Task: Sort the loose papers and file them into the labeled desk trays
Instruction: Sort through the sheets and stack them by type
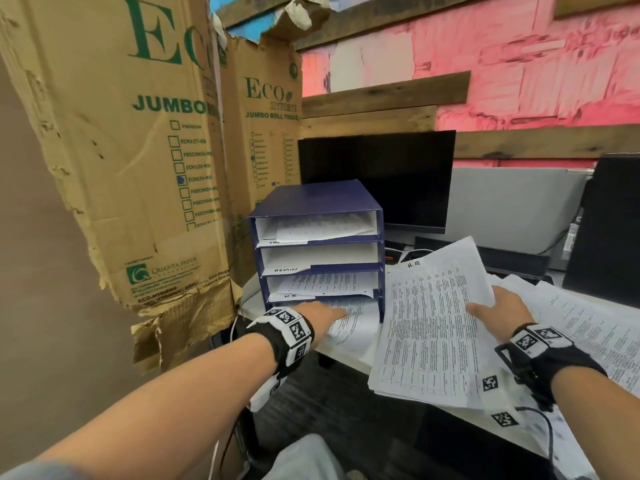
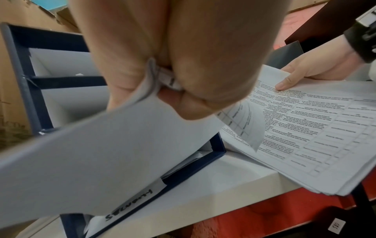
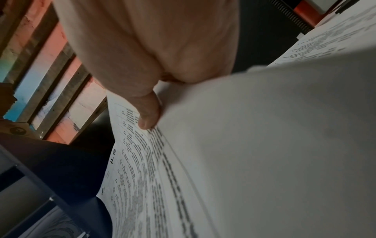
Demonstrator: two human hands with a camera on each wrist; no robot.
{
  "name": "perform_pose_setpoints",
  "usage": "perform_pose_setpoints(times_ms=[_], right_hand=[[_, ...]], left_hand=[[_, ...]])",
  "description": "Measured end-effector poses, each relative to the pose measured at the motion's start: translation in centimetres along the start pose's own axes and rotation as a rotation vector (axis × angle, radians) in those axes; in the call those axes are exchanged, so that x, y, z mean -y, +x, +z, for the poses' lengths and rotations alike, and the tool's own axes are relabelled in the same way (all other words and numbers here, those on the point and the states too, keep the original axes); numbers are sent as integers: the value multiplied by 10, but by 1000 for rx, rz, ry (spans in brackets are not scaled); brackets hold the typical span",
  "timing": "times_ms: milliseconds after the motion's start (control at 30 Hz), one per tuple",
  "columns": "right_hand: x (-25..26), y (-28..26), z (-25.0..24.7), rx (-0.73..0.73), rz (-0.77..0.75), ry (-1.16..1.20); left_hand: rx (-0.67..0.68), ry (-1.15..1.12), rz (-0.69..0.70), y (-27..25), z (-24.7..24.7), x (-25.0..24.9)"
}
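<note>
Hands first: left hand (image 1: pixel 320 315) pinches a printed sheet (image 1: pixel 349 323) at the mouth of the bottom tray (image 1: pixel 380 308) of the blue tray unit (image 1: pixel 318 247); that sheet is only partly in. Right hand (image 1: pixel 504 315), thumb on top, grips a thick stack of papers (image 1: pixel 429 327) held just right of the left hand, overhanging the counter (image 1: pixel 346 351) edge. Top page is marked "H.R". More loose papers (image 1: pixel 588 323) lie spread on the counter under and beyond the right hand. Ahead of the left hand, the H.R tray and top tray each hold some sheets; the ADMIN tray looks empty. Behind the unit, a dark monitor (image 1: pixel 377 178). Judging by this, sorting is early: most paper unfiled.
</note>
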State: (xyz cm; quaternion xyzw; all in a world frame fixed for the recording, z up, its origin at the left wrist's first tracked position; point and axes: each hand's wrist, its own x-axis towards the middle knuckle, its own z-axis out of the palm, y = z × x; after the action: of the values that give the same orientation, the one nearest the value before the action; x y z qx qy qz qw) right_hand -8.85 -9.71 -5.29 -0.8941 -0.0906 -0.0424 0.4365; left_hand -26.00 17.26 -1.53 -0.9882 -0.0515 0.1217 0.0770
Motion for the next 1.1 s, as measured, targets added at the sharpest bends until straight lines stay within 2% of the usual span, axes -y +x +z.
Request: perform_pose_setpoints(times_ms=[200, 467, 733, 933, 1100], right_hand=[[1, -6, -13, -7, -34, 20], [1, -17, -21, -33, -30, 65], [-1, -22, -13, -47, -19, 67], [-5, -17, -10, -37, -7, 73], [-6, -12, -8, -33, 10, 65]], left_hand=[[45, 46, -23, -6, -10, -4], [-69, 76, -70, -19, -4, -10], [-26, 44, -105, 13, 19, -13], [-103, -21, -274, 41, 30, -11], [-27, -55, -230, 55, 37, -4]])
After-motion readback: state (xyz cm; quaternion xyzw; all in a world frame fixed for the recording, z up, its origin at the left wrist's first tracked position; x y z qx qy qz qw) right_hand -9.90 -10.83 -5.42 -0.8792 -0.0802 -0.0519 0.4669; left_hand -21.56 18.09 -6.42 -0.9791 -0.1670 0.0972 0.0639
